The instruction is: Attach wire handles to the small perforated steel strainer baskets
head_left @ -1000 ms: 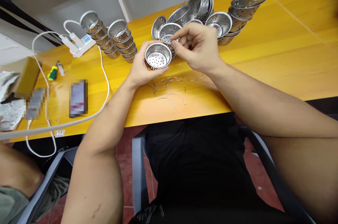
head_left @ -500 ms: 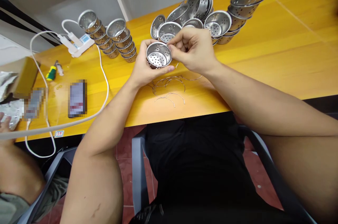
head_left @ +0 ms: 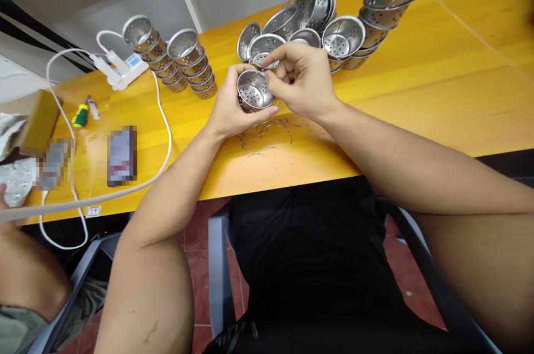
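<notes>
My left hand is curled around a small perforated metal cup, its open mouth tilted toward me. At the cup's right rim, my right hand is closed in a pinch on a thin wire, mostly hidden by the fingers; a short bit shows below them. Several loose curved wires lie on the yellow table under my hands. Just beyond them stand more perforated cups, including an upright cup right behind my fingers and another cup farther right.
Cup stacks stand at the left, beside it, and at the right. On the left lie a power strip, a white cable, a phone and a green-yellow screwdriver. Another person's arm is at far left.
The cup has shifted slightly right and down and tilted a little. My right hand has moved slightly left, and the wire end seen inside the rim is now hidden by its fingers.
</notes>
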Motion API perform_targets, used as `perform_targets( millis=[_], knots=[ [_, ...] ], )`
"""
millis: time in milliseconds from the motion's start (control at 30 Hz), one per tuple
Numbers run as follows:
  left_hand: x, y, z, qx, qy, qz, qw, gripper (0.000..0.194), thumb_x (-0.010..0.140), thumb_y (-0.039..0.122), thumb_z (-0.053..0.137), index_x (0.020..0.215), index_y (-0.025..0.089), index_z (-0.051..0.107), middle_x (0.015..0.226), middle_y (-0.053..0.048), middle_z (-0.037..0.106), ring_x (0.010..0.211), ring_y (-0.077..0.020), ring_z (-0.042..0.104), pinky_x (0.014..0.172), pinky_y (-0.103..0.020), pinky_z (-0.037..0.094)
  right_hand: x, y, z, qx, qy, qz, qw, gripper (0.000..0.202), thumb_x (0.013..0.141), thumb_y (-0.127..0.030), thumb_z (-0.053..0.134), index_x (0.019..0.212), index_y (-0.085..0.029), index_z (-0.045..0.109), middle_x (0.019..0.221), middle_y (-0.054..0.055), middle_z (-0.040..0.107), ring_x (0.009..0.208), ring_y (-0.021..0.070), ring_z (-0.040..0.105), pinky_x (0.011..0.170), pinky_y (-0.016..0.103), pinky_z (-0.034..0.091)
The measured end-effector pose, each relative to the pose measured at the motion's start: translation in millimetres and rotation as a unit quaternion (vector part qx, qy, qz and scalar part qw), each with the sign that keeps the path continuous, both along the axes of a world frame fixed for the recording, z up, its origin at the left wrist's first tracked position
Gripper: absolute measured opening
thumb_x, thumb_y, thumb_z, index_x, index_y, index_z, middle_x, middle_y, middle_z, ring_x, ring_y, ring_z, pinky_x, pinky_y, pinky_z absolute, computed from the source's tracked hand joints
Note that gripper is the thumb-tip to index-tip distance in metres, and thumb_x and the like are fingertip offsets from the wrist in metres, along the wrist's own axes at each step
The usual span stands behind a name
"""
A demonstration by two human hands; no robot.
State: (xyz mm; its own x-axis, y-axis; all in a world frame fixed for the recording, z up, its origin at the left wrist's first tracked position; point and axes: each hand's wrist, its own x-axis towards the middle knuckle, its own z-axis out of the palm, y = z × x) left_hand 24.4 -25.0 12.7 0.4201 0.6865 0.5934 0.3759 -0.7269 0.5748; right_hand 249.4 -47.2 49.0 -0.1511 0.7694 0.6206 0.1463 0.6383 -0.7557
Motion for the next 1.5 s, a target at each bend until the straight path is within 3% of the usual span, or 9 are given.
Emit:
perform_targets(
  millis=[200, 333, 433, 533, 633, 767, 1067, 1333, 1500],
  knots=[
    [0.1, -9.2, 8.9, -0.015, 0.013, -0.001, 1.000, 0.107, 0.074, 0.110, 0.081, 0.142, 0.031, 0.055, 0.133, -0.008, 0.073, 0.126, -0.0344, 0.082, 0.112, -0.054, 0.069, -1.8, 1.0, 3.0, -0.005, 0.025, 0.052, 0.998, 0.026, 0.092, -0.053, 0.096, 0.093, -0.031, 0.082, 0.065, -0.003, 0.059, 0.056, 0.0175, 0.044, 0.054, 0.038, 0.040],
    [3.3, -12.5, 8.4, -0.030, 0.029, 0.000, 0.999, 0.113, 0.070, 0.107, 0.088, 0.146, 0.032, 0.052, 0.141, -0.009, 0.070, 0.135, -0.0377, 0.080, 0.118, -0.057, 0.067, -3.7, 5.8, -3.0, -0.004, 0.035, 0.039, 0.999, 0.020, 0.091, -0.047, 0.096, 0.090, -0.031, 0.084, 0.065, -0.003, 0.063, 0.054, 0.0165, 0.041, 0.052, 0.039, 0.039],
    [4.6, -12.9, 6.8, -0.023, 0.017, -0.002, 1.000, 0.108, 0.076, 0.109, 0.081, 0.144, 0.031, 0.052, 0.139, -0.009, 0.070, 0.133, -0.0366, 0.080, 0.117, -0.056, 0.068, -2.5, 6.4, -3.3, -0.008, 0.039, 0.047, 0.998, 0.027, 0.093, -0.054, 0.097, 0.090, -0.031, 0.084, 0.069, -0.002, 0.068, 0.056, 0.0172, 0.045, 0.053, 0.039, 0.042],
    [1.4, -10.4, 5.7, -0.022, -0.010, -0.026, 0.999, 0.103, 0.082, 0.110, 0.073, 0.144, 0.031, 0.051, 0.134, -0.008, 0.071, 0.126, -0.0332, 0.082, 0.110, -0.053, 0.070, 4.4, 1.7, 5.6, -0.033, 0.032, 0.125, 0.991, 0.040, 0.097, -0.067, 0.096, 0.088, -0.030, 0.082, 0.074, 0.000, 0.072, 0.062, 0.0196, 0.056, 0.060, 0.040, 0.052],
    [-5.1, -6.6, 5.3, -0.039, -0.018, -0.054, 0.998, 0.100, 0.085, 0.109, 0.071, 0.144, 0.032, 0.051, 0.131, -0.006, 0.072, 0.121, -0.0307, 0.083, 0.105, -0.050, 0.071, 12.9, -4.2, 16.3, -0.059, 0.002, 0.202, 0.978, 0.051, 0.084, -0.078, 0.104, 0.092, -0.031, 0.084, 0.077, 0.000, 0.072, 0.066, 0.0207, 0.057, 0.062, 0.040, 0.054],
    [-9.6, -3.2, 3.6, -0.050, -0.023, -0.080, 0.995, 0.102, 0.081, 0.108, 0.078, 0.146, 0.033, 0.052, 0.130, -0.005, 0.071, 0.118, -0.0294, 0.083, 0.102, -0.049, 0.072, 15.3, -4.2, 18.8, -0.092, 0.015, 0.236, 0.967, 0.066, 0.066, -0.084, 0.111, 0.089, -0.030, 0.081, 0.078, -0.001, 0.071, 0.066, 0.0183, 0.052, 0.063, 0.039, 0.052],
    [-4.7, 5.4, -9.3, -0.022, -0.032, -0.086, 0.995, 0.097, 0.090, 0.101, 0.076, 0.151, 0.031, 0.049, 0.139, -0.008, 0.069, 0.126, -0.0303, 0.081, 0.113, -0.051, 0.069, 6.8, 0.0, 9.0, -0.134, 0.055, 0.212, 0.966, 0.066, 0.064, -0.080, 0.114, 0.086, -0.029, 0.078, 0.080, 0.000, 0.069, 0.074, 0.0217, 0.058, 0.068, 0.041, 0.057],
    [-2.6, -9.5, 5.1, -0.071, 0.028, 0.002, 0.997, 0.084, 0.092, 0.078, 0.092, 0.148, 0.031, 0.051, 0.143, -0.008, 0.071, 0.139, -0.0357, 0.079, 0.125, -0.056, 0.067, 6.6, 4.5, 1.7, -0.074, -0.010, 0.164, 0.984, 0.065, 0.071, -0.086, 0.107, 0.085, -0.031, 0.076, 0.074, 0.000, 0.067, 0.069, 0.0236, 0.057, 0.065, 0.044, 0.060],
    [-3.0, -10.2, 7.1, -0.089, 0.025, 0.011, 0.996, 0.088, 0.091, 0.082, 0.092, 0.149, 0.031, 0.050, 0.148, -0.009, 0.070, 0.144, -0.0369, 0.077, 0.128, -0.056, 0.066, 8.1, -3.7, 5.4, -0.050, -0.022, 0.133, 0.990, 0.069, 0.074, -0.091, 0.102, 0.099, -0.032, 0.078, 0.084, 0.002, 0.070, 0.072, 0.0256, 0.063, 0.068, 0.046, 0.064]
  ],
)
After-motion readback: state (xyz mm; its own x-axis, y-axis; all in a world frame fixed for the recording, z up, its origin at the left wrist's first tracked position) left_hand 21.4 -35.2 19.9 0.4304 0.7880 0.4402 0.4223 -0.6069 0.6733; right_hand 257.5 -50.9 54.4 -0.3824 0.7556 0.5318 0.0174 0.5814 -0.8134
